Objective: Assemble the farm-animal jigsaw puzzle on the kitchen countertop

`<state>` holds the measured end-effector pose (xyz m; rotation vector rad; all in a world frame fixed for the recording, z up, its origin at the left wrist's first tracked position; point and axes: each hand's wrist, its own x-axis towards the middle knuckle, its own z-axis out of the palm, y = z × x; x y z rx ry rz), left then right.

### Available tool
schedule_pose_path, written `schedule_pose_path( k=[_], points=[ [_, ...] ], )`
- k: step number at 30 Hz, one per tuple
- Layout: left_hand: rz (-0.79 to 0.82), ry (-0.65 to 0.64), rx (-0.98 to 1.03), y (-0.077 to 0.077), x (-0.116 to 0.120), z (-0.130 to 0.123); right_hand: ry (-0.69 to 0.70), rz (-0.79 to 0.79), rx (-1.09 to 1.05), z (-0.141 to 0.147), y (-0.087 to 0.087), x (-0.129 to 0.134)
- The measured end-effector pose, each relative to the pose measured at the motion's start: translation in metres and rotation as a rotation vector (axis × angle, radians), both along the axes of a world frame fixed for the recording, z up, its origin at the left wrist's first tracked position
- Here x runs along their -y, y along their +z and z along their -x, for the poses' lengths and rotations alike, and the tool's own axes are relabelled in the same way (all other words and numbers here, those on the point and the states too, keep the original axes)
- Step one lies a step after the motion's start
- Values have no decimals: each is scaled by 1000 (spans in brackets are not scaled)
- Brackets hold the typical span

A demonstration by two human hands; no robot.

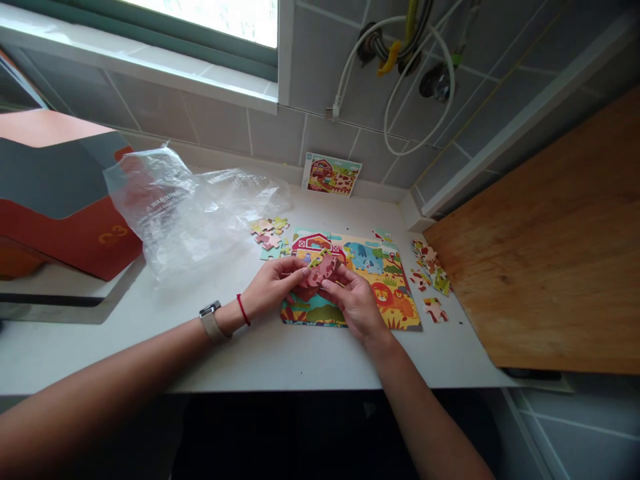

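Both hands meet over a colourful animal picture board [395, 283] lying on the white counter. My left hand [280, 283], with a watch and a red string at the wrist, pinches the left side of some pinkish-brown puzzle pieces [323, 270]. On their right side, my right hand [357, 303] holds the same pieces between thumb and fingers. Loose puzzle pieces [270, 237] are piled at the board's upper left. More pieces [433, 263] lie beyond its right edge. A small reference picture [331, 175] leans against the tiled wall.
A crumpled clear plastic bag [195, 207] spreads left of the board, beside a large orange and grey box [60, 193]. A wooden panel [550, 240] borders the counter [240, 363] on the right. White cable [385, 113] hangs from the wall.
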<state>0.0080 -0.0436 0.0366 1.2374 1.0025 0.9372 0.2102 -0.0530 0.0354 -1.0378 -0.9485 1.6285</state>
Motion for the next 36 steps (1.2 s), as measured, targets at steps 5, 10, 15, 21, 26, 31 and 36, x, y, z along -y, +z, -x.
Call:
schedule_pose_path(
  k=[5, 10, 15, 21, 26, 31, 36],
  points=[
    [-48, -193, -35, -2, -11, 11, 20, 24, 69, -2, -6, 8],
    [-121, -253, -135, -4, -13, 14, 70, 8, 117, 1, -1, 23],
    [-238, -328, -281, 3, -10, 17, 257, -32, 309, -7, 6, 35],
    [-339, -412, -506, 1, -5, 18, 247, -639, 899, -28, 6, 36],
    [-578, -349, -638, -9, -2, 14, 324, -876, 1029, -29, -5, 33],
    [-720, -294, -759, -5, -3, 19, 262, -923, 1075, -28, -13, 34],
    [-657, -361, -801, 9, -11, 37, 247, -954, 1067, -28, -13, 35]
  ],
)
